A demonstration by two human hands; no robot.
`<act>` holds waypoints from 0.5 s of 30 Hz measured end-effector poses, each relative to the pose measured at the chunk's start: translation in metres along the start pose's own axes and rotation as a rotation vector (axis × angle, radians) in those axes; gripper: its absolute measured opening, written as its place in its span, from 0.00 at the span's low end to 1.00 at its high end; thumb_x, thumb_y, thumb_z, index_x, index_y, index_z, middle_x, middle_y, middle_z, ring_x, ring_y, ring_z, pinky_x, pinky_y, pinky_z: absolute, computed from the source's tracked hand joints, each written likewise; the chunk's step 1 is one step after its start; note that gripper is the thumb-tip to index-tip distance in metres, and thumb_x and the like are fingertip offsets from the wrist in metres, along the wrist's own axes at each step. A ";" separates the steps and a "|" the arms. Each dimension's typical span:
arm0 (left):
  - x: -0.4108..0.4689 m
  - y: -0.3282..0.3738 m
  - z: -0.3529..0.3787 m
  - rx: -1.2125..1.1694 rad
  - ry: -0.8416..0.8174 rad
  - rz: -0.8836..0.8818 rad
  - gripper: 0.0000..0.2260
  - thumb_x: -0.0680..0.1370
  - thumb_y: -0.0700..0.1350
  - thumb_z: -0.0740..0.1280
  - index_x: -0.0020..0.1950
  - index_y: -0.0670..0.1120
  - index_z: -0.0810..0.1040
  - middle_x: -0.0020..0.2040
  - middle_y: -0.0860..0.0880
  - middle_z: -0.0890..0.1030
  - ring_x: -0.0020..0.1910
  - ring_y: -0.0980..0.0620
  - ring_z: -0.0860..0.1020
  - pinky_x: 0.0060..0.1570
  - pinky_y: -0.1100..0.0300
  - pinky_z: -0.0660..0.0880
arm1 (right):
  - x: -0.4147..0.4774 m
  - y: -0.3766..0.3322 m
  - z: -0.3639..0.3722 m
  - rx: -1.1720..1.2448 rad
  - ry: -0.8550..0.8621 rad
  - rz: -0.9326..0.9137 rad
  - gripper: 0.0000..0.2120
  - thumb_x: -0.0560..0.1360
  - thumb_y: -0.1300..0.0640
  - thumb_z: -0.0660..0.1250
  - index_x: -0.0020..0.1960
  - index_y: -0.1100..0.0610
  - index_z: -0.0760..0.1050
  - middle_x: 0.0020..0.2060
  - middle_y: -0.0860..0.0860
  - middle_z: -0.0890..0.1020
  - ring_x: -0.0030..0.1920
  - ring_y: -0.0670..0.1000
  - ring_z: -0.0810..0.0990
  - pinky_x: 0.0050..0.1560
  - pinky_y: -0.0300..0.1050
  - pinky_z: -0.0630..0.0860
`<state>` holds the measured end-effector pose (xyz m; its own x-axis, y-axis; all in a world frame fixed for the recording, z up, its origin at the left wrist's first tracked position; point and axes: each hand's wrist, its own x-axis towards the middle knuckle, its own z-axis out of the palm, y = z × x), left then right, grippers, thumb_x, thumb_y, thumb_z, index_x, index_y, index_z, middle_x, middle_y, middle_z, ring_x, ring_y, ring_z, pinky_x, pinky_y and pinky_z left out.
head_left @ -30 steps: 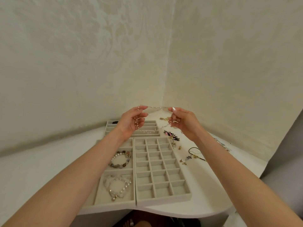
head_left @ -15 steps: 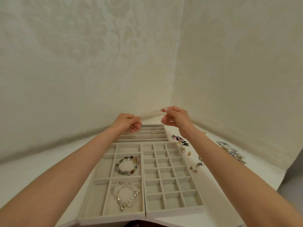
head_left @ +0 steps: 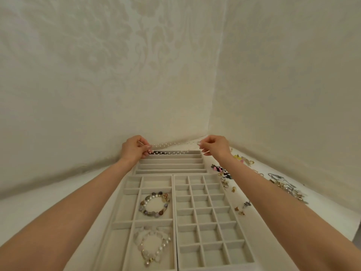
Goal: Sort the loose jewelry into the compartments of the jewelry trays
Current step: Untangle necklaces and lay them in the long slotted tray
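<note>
On the left, bare white desk point(head_left: 33, 210) runs up to a pale patterned wall point(head_left: 88, 75). The left hand point(head_left: 133, 149) reaches over the far left corner of the slotted tray point(head_left: 172, 166), its fingers point(head_left: 145, 148) pinched together on the left end of a thin pearl chain point(head_left: 172, 145). The chain runs nearly level to the right, just above the tray's farthest long slot. Something dark point(head_left: 156, 152) lies in that slot, along with a pale beaded run. I cannot tell whether that run belongs to the held chain.

Nearer the camera, 2 more trays sit side by side, touching. The left tray point(head_left: 117, 241) has large compartments. A bracelet of mixed grey, brown and white beads point(head_left: 154, 205) lies in one middle compartment. A pearl bracelet point(head_left: 153, 245) lies in the compartment just in front of it. The grid tray point(head_left: 211, 222) to its right is divided into many small squares, 3 across.

The right hand point(head_left: 215, 146) hovers past the slotted tray's far right corner. Its fingers point(head_left: 203, 146) are pinched on the chain's right end.

Further right, loose pieces lie on the desk: a pink and black piece point(head_left: 221, 170) just beside the grid tray, small earrings point(head_left: 240, 211), a yellow piece point(head_left: 237, 157), and a tangle of silver chains point(head_left: 287, 187) near the right wall.
</note>
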<state>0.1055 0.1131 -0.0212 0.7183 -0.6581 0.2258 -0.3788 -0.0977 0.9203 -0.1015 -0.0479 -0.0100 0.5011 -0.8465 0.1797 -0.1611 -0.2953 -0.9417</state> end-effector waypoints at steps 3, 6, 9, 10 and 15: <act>0.002 -0.006 0.000 0.167 0.027 0.066 0.10 0.72 0.32 0.68 0.36 0.45 0.75 0.33 0.47 0.79 0.33 0.49 0.77 0.37 0.60 0.75 | 0.003 0.012 0.004 -0.259 0.020 -0.055 0.08 0.71 0.60 0.72 0.35 0.53 0.78 0.34 0.47 0.81 0.36 0.48 0.79 0.40 0.45 0.78; 0.002 -0.009 0.000 0.325 0.013 0.135 0.08 0.70 0.34 0.70 0.38 0.46 0.76 0.34 0.49 0.77 0.36 0.50 0.75 0.40 0.60 0.70 | 0.002 0.017 0.007 -0.406 0.037 -0.062 0.04 0.71 0.58 0.71 0.39 0.53 0.78 0.38 0.48 0.82 0.38 0.48 0.78 0.40 0.44 0.74; 0.001 -0.013 0.000 0.418 -0.008 0.154 0.08 0.71 0.35 0.70 0.39 0.47 0.77 0.38 0.48 0.80 0.40 0.49 0.77 0.44 0.57 0.72 | 0.000 0.016 0.010 -0.486 0.035 -0.062 0.04 0.72 0.57 0.70 0.40 0.51 0.78 0.37 0.46 0.79 0.38 0.48 0.76 0.36 0.41 0.70; 0.001 -0.015 0.000 0.439 -0.003 0.158 0.07 0.71 0.35 0.70 0.39 0.47 0.77 0.39 0.47 0.81 0.42 0.48 0.78 0.45 0.55 0.73 | 0.000 0.016 0.010 -0.507 0.032 -0.066 0.04 0.73 0.56 0.70 0.39 0.50 0.78 0.36 0.46 0.78 0.38 0.48 0.76 0.34 0.40 0.68; -0.001 -0.015 0.000 0.564 -0.001 0.146 0.03 0.72 0.40 0.71 0.44 0.47 0.79 0.46 0.47 0.80 0.46 0.49 0.77 0.44 0.57 0.72 | -0.002 0.018 0.012 -0.566 0.026 -0.072 0.02 0.73 0.56 0.70 0.45 0.51 0.80 0.38 0.46 0.77 0.39 0.47 0.75 0.30 0.38 0.63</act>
<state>0.1103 0.1156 -0.0354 0.6344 -0.6955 0.3372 -0.7265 -0.3877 0.5673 -0.0950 -0.0462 -0.0306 0.5081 -0.8237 0.2515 -0.5610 -0.5381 -0.6291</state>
